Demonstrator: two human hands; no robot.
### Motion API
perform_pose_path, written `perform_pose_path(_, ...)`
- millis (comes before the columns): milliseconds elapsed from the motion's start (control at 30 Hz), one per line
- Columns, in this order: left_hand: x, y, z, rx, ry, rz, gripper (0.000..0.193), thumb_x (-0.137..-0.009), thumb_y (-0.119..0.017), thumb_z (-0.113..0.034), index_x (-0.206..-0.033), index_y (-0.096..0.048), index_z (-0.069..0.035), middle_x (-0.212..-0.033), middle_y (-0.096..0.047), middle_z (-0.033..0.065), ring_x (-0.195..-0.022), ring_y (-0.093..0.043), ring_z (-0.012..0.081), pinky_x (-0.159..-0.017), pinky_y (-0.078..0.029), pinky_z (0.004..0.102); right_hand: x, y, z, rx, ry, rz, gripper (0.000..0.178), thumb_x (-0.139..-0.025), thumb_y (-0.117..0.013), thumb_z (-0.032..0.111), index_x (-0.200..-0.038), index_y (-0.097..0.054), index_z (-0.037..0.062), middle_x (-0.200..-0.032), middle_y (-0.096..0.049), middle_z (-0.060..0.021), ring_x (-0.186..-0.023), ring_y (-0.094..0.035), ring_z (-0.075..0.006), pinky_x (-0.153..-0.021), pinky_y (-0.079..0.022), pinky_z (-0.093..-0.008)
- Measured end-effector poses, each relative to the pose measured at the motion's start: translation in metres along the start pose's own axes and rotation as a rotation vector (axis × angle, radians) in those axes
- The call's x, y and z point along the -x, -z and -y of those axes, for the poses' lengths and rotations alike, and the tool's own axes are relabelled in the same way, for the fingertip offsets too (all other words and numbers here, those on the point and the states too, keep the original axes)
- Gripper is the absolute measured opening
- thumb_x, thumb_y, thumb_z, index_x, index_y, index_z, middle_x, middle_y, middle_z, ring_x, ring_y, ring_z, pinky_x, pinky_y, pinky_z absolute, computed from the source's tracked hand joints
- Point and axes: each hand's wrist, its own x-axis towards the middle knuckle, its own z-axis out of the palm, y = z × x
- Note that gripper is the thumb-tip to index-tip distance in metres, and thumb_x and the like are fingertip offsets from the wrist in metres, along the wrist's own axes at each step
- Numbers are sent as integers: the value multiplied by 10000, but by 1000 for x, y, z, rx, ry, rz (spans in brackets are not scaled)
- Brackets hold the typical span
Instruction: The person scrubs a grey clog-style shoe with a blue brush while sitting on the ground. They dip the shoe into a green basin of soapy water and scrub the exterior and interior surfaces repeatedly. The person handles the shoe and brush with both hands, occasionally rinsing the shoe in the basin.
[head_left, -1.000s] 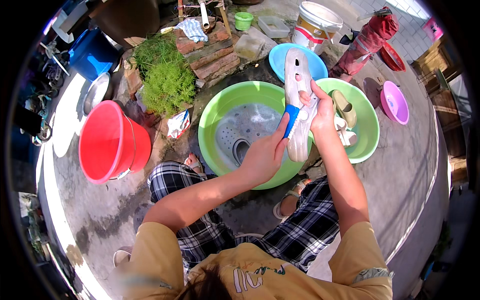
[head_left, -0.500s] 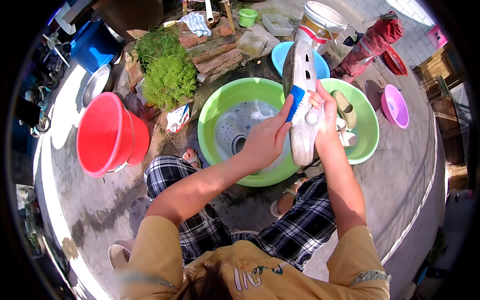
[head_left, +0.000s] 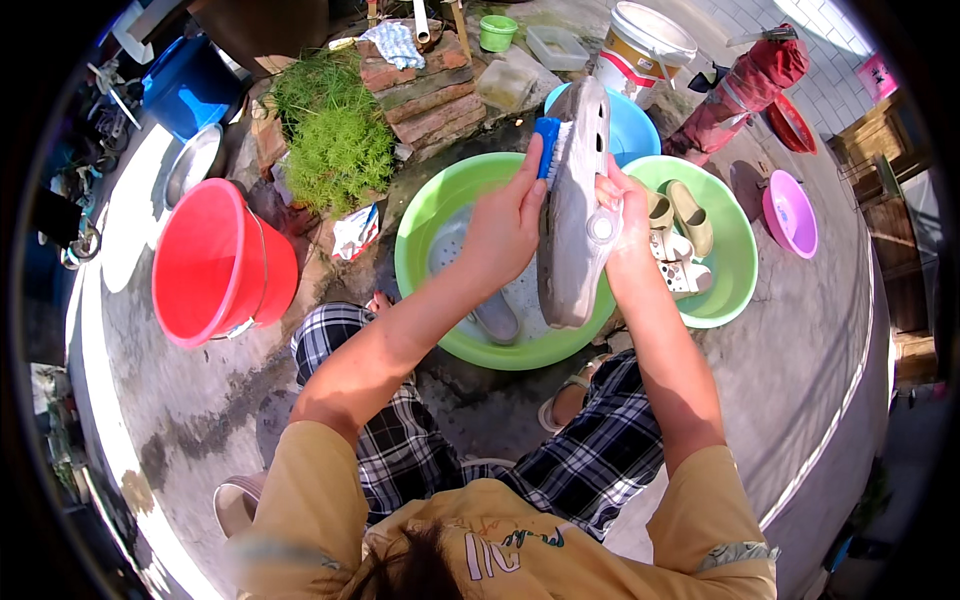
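My left hand (head_left: 500, 230) is closed on a blue scrub brush (head_left: 547, 150), its white bristles against the side of a pale grey clog (head_left: 572, 240). The clog is held up on edge over the larger green basin (head_left: 440, 190) by my right hand (head_left: 628, 235), whose fingers wrap around its opening and strap. Inside that basin, another grey clog (head_left: 494, 318) lies in sudsy water, partly hidden by my left arm. To the right, a second green basin (head_left: 735, 215) holds olive clogs (head_left: 690, 220) and white clogs (head_left: 680, 275).
A red bucket (head_left: 200, 270) stands at left, with a steel basin (head_left: 193, 165) and a blue tub (head_left: 190, 85) behind it. Farther back are stacked bricks (head_left: 425, 100), green plants (head_left: 335, 150), a blue basin (head_left: 630, 130) and a white pail (head_left: 645, 45). A purple basin (head_left: 790, 213) sits at right.
Both hands have shifted left with the clog, which is now turned more edge-on. The brush has moved up and left along its side. More of the second basin's clogs shows.
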Motion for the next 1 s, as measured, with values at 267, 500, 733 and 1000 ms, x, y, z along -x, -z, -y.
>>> perform_pose_path(267,12,-14,10,-76,-251,-42,505,-915,-452,-156,-1395,-298,-147,-713,-578,212,-652,-577,366,-603,-447,418,1,-2,6,67,34,-112,293,-940,-427,245,-676,-446,118,-450,-277,71,-401,-339,-65,-450,-365,-199)
perform_pose_path(500,15,7,-3,-44,-104,66,496,-910,-459,-159,-1387,-322,-147,-727,-581,205,-672,-582,354,-623,-439,410,1,-13,7,-10,-78,-52,254,-942,-422,244,-749,-502,99,-460,-317,78,-386,-331,-57,-419,-349,-196)
perform_pose_path(733,-3,4,-5,-38,-97,-21,516,-896,-471,-149,-1389,-319,-139,-692,-583,195,-634,-579,357,-601,-439,433,5,-15,-25,690,30,-323,141,-912,-458,207,-849,-492,85,-530,-391,7,-441,-352,-82,-425,-302,-226)
perform_pose_path(1000,22,-12,19,-199,-285,5,514,-891,-493,-199,-1379,-337,-155,-699,-590,181,-633,-583,350,-624,-446,439,-4,-3,-6,583,226,-214,255,-915,-444,237,-962,-546,8,-557,-478,-39,-419,-373,-119,-416,-311,-243)
